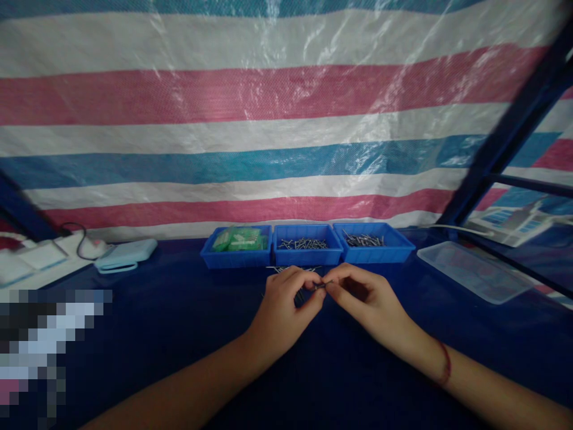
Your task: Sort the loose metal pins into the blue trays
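Observation:
My left hand (284,307) and my right hand (373,298) meet over the table, their thumbs and forefingers pinched together on a small, thin metal piece (319,286). Most of it is covered by the fingertips, so I cannot tell its exact kind. Behind my left hand, several thin metal pins (280,269) lie loose on the table, partly hidden. Just beyond the hands stand a middle blue bin (308,258) and a right blue bin (385,257). Both hold heaps of thin metal pins (303,243) that look like screws or nails.
A left blue bin (237,260) holds green packets (242,239). On the dark blue table (188,334) are a light blue case (128,254) and a white power strip (40,260) at left. A clear plastic lid (470,272) lies at right, near a dark frame post (487,149). Striped sheeting (250,95) hangs behind.

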Demonstrator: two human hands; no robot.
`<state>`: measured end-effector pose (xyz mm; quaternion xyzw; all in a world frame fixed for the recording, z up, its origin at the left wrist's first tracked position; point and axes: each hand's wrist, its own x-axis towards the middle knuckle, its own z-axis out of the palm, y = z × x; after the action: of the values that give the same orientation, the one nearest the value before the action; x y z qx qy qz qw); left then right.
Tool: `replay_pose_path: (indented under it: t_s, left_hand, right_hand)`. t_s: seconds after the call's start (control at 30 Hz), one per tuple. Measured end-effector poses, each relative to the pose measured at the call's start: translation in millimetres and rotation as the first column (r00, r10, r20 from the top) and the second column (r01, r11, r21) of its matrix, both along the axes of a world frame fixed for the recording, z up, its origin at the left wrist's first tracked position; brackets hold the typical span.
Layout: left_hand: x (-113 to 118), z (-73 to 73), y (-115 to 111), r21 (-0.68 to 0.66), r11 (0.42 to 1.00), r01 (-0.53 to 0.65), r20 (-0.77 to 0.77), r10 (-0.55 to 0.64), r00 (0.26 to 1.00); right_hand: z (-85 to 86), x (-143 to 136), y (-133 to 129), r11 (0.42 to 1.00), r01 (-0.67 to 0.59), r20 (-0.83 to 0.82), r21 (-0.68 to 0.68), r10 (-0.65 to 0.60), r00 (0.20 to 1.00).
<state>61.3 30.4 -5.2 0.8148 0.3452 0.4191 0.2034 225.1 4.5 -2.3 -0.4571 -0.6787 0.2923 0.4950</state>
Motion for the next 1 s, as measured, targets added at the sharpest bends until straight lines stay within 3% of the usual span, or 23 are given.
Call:
replay_pose_path:
  t_s: [0.2, 0.47, 0.53, 0.6, 0.67, 0.73, 0.83, 0.9, 1.0]
  left_hand:
    - [-1, -0.9, -2, 0.058, 0.996, -0.067, 0.062, 0.063, 0.996]
    - [-3, -2.4, -3, 0.072, 0.995, -0.068, 0.117, 0.059, 0.991]
    - [-4, -2.9, -4, 0.041, 0.998, -0.049, 0.146, 0.042, 0.988]
    - [-3, -2.7, -5, 0.013, 1.0, -0.023, 0.154, 0.021, 0.988]
    - [-3, -2.0, -6, 0.0, 1.0, -0.011, 0.154, 0.011, 0.988]
    - [-3, -1.3, -6, 0.002, 1.0, -0.006, 0.158, 0.005, 0.987]
    - [-5, -0.3, -3, 0.014, 1.0, -0.023, 0.167, 0.021, 0.986]
    - [-8, 1.1, 3, 0.015, 0.999, -0.033, 0.15, 0.03, 0.988]
    - [-14, 6.7, 13, 0.013, 0.999, -0.03, 0.066, 0.029, 0.997]
  right_hand:
    - [0.2, 1, 1, 1.0, 0.01, 0.013, -0.011, -0.01, 1.0]
    - [8.4, 4, 2, 0.991, -0.093, 0.233, 0.093, 0.069, 0.97]
    - [12.3, 15, 9, 0.983, 0.02, 0.263, 0.185, -0.069, 0.962]
    - [16.0, 32, 18, 0.926, 0.233, 0.272, 0.298, -0.316, 0.909]
    - [18.2, 52, 30, 0.828, 0.414, 0.315, 0.379, -0.536, 0.783]
    - [18.3, 71, 40, 0.753, 0.483, 0.431, 0.447, -0.654, 0.622]
    - [14.4, 87, 49, 0.705, 0.488, 0.538, 0.514, -0.709, 0.457]
    - [10.7, 86, 50, 0.718, 0.465, 0.55, 0.518, -0.696, 0.462]
    - [6.6, 74, 45, 0.786, 0.371, 0.56, 0.495, -0.615, 0.556]
